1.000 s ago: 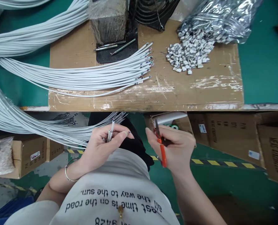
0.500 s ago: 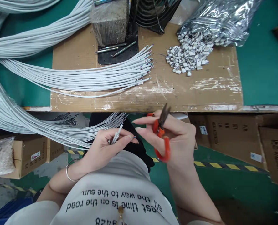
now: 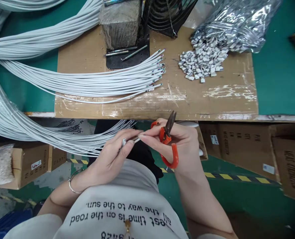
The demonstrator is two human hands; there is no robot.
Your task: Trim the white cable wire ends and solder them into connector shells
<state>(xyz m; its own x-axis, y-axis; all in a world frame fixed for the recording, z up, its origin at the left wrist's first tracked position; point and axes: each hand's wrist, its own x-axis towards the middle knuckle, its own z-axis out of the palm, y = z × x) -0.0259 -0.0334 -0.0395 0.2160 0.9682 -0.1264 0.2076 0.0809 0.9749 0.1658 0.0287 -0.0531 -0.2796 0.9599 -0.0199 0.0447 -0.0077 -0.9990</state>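
Note:
My left hand (image 3: pixel 115 154) is closed around a few white cables (image 3: pixel 123 143), and one cable end (image 3: pixel 137 140) pokes out between thumb and fingers toward the right. My right hand (image 3: pixel 177 142) pinches the tip of that cable end with thumb and forefinger. Hooked in the same hand is a pair of orange-handled scissors (image 3: pixel 165 135), dark blades pointing up and away. Both hands meet in front of the table's near edge, above my lap. To their left hangs a bundle of white cables (image 3: pixel 70 141).
Another white cable bundle (image 3: pixel 100 83) lies on cardboard (image 3: pixel 212 99), its cut ends facing right. Beyond it are a wrapped block (image 3: pixel 120 30), metal pens or rods (image 3: pixel 134 53) and a black fan guard (image 3: pixel 168 15). Small white connectors (image 3: pixel 202 61) spill from a plastic bag (image 3: pixel 239 25). Cartons (image 3: pixel 239 142) stand below.
My right hand has moved left with the scissors, and its fingertips now pinch the cable end at my left hand. The left fingers have straightened over the cable.

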